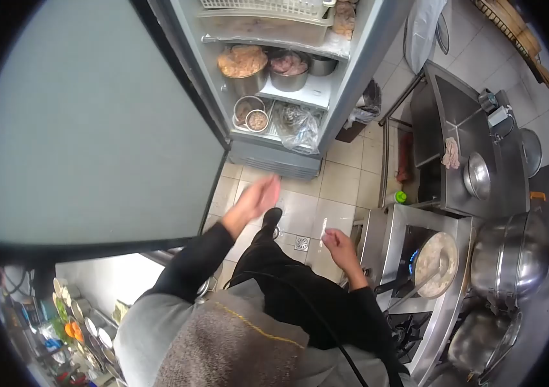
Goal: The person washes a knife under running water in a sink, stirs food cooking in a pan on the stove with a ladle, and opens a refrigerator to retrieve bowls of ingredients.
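Note:
My left hand reaches forward in front of the fridge, slightly blurred, with its fingers stretched out and nothing in it. My right hand hangs beside the stove with its fingers curled in, and I see nothing in them. Ahead stands the open fridge. On its middle shelf are a metal pot of orange-coated meat and a pot of pale pink meat. Lower down sit a small white bowl of food and a clear plastic bag.
The fridge door swings wide on my left. To my right, a pan of pale food with a ladle sits over a blue flame. Beyond are a sink, a metal bowl and a large steel pot. A drain lies in the tiled floor.

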Available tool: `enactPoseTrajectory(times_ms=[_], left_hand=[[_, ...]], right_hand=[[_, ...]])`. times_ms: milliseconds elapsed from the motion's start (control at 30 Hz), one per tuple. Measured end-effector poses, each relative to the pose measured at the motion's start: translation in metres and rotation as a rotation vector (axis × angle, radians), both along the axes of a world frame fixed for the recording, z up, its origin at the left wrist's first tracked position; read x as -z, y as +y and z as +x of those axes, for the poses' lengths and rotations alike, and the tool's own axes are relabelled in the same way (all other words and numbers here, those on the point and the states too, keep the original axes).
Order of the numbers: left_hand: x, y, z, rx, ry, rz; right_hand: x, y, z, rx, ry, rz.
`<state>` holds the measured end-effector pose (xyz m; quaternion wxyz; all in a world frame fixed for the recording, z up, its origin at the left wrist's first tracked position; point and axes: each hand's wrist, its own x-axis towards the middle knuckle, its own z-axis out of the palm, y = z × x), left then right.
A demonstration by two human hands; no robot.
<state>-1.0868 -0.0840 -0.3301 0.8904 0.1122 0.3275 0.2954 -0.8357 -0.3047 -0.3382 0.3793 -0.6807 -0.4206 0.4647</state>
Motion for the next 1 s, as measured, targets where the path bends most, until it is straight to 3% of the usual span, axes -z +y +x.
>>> enactPoseTrajectory(times_ms=[100,233,300,367,467,567,700,733,833,1000], left_hand=[[-0.047,0.16,0.087,-0.203,-0.03,0.257],[-0.065,0.359,0.18,-0.434,-0.112,0.247],[-0.1,0.384,0.196,-0.607,-0.189,-0.172],[-0.108,0.405,0.209,-0.694,-0.186,-0.329],[-0.095,0.425,0.223,-0.688,-0.122,-0.262],[-0.08,0.433,0.221,-0.672,-0.069,-0.199],[-0.068,0.429,0.218,-0.633,-0.004,-0.109],[-0.064,0.428,0.217,-0.62,0.01,-0.085],[-0.056,0.423,0.213,-0.594,0.057,-0.018],[-0.047,0.411,0.2,-0.559,0.115,0.097]], right_hand=[[0.029,-0.024,0.006,0.116,-0.127,-0.063],[0.061,-0.059,-0.001,0.387,-0.139,-0.18],[0.072,-0.077,-0.009,0.489,-0.031,-0.216],[0.066,-0.07,-0.02,0.614,0.054,-0.248],[0.033,-0.052,-0.055,0.834,0.224,-0.303],[0.056,-0.063,-0.062,0.72,0.344,-0.249],[0.023,-0.025,-0.065,0.699,0.342,-0.214],[0.013,-0.015,-0.062,0.705,0.183,-0.268],[0.016,-0.004,-0.039,0.687,0.159,-0.177],[-0.011,0.017,0.001,0.526,0.057,-0.187]])
